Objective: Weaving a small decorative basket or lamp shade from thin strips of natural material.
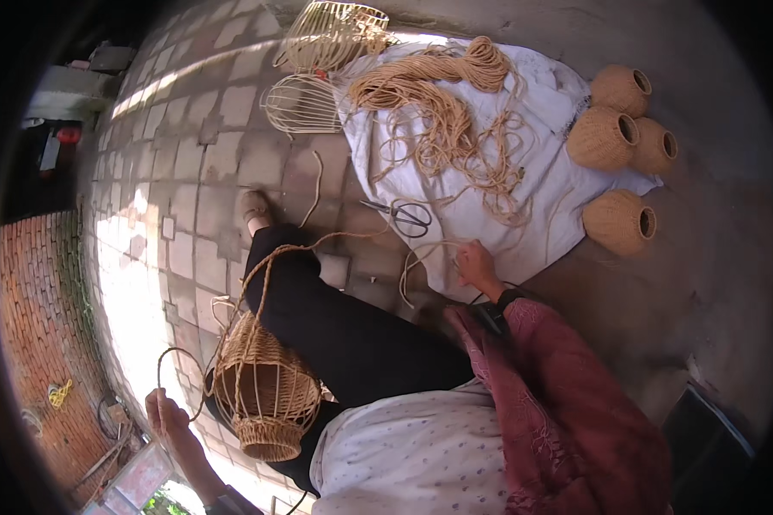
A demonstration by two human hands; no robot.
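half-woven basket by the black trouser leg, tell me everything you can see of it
The round, brown, half-woven wicker basket has pale ribs, bare across a gap that shows its dark inside, between woven areas and a narrower woven neck. It lies tilted, neck toward the lower edge, beside the black trouser leg; whether they touch is unclear. Tan twisted cord meets its upper end. The left hand holds a cord loop beside it, apart from the basket.
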